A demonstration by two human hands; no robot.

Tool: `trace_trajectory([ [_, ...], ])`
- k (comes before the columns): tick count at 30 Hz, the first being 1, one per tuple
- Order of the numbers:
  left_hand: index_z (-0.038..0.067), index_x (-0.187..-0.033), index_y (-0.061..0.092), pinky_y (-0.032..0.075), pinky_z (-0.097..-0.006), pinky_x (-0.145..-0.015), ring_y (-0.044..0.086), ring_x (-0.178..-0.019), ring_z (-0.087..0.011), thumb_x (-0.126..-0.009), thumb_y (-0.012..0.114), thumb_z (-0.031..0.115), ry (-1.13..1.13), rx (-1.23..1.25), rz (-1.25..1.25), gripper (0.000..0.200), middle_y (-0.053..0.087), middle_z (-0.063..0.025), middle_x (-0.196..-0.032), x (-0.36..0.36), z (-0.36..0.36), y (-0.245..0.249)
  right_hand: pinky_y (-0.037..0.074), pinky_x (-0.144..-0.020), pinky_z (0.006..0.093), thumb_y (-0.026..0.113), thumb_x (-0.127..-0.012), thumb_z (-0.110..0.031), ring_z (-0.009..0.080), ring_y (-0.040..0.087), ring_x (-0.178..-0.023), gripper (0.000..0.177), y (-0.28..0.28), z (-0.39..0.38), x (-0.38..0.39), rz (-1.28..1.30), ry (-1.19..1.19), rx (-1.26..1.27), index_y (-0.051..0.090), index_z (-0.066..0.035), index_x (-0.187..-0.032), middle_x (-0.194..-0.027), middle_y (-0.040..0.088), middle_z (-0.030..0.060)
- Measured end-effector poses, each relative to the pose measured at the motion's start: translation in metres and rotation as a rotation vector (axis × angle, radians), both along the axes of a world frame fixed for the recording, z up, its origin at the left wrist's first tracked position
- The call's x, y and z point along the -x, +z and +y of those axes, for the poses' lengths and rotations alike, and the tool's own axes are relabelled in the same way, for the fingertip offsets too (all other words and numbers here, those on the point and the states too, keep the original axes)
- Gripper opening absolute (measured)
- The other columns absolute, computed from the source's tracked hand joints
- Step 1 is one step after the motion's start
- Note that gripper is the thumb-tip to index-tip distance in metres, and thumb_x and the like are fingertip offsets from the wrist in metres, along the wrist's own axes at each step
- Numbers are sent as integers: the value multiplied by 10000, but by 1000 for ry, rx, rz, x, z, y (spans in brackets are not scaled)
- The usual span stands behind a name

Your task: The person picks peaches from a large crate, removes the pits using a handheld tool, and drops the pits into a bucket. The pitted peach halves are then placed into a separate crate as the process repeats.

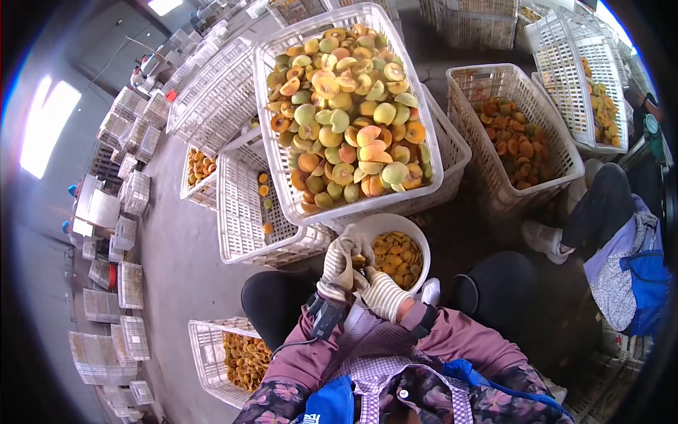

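Both my hands wear striped white gloves and meet above a white bucket [422, 249] at my lap. My left hand [340, 266] is closed around a small, dark yellowish peach piece [359, 262], mostly hidden by the fingers. My right hand [384, 292] is closed right beside it, its fingertips at the piece; whatever it grips is hidden. Yellow-orange peach pieces [397, 258] lie in the bucket. Just beyond my hands, a large white crate [267, 126] holds a heap of green, yellow and reddish peach halves [346, 116], several with brown centres showing.
A white crate [236, 205] with a few pieces stands left of the heaped one. Another crate [205, 353] of pieces sits by my left leg. To the right are a crate of orange halves [505, 74] and a seated person [625, 247]. Stacked crates [131, 283] line the left wall.
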State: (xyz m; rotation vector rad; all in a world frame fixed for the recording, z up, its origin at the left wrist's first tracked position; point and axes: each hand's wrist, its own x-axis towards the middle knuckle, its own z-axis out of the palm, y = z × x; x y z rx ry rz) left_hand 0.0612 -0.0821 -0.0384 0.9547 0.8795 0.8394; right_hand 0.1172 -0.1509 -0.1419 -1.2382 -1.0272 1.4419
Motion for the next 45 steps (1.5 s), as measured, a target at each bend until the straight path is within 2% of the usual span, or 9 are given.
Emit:
trace_trajectory([
  [6,50,-757,564,475,-353,-574,537,-539,-211,-918,441,388,432,160,-125,394,526,-66,-578,19,46,21,322,-340,267,453,-897,-500,136,379,-343,403,126,-17,-33,728,218,514,500,-110,-809,-465,399,0],
  [9,58,-875,587,461,-377,-868,592,-727,-195,-923,416,342,694,-8,-701,335,630,-68,-739,30,90,48,336,-359,282,467,-898,-495,125,388,-375,383,100,-12,-25,832,-38,642,495,-123,-811,-520,426,-10],
  [11,32,-1174,463,407,-400,-949,537,-1072,-277,-876,501,296,442,-189,-327,400,552,-144,-1173,21,129,27,346,-379,279,482,-889,-496,126,401,-390,377,87,-8,-26,814,-84,680,504,-127,-819,-544,448,-12],
  [13,26,-1245,395,398,-421,-954,488,-1134,-339,-847,503,222,40,-703,1427,457,435,-179,-1313,-1,151,43,338,-380,273,495,-884,-492,127,399,-388,371,89,-5,-29,723,-150,681,523,-130,-808,-550,464,-20],
  [16,26,-1245,408,390,-499,-930,496,-1074,-432,-810,509,162,357,-1277,1756,466,437,-239,-1283,-4,172,-7,331,-392,269,523,-860,-522,111,406,-403,389,94,1,-23,719,-223,659,544,-163,-712,-518,461,-34],
  [32,94,-1185,502,460,-357,-895,578,-978,-282,-800,570,182,15,-715,1475,401,542,-178,-1158,8,118,39,301,-338,282,546,-867,-445,128,386,-367,306,81,2,-23,627,-316,434,551,-154,-773,-508,435,-20],
  [35,62,-1137,485,486,-328,-745,582,-844,-193,-913,499,302,215,-1095,645,328,578,-86,-936,17,68,-35,325,-382,270,530,-910,-317,115,396,-412,228,95,3,-29,411,-355,201,546,-90,-905,-572,476,-14],
  [37,53,-1187,446,479,-357,-799,562,-910,-203,-947,432,387,14,-98,-172,411,562,-108,-1006,10,22,-23,387,-472,284,523,-920,-273,144,462,-514,240,45,11,-20,-95,-345,-155,533,-39,-975,-659,550,32],
  [45,59,-1037,504,500,-303,-714,583,-726,-153,-937,444,439,224,94,-168,398,596,-85,-830,-9,5,-19,468,-720,470,445,-904,-397,435,583,-859,477,72,7,-33,-372,-215,30,451,-5,-1176,-879,602,295],
])
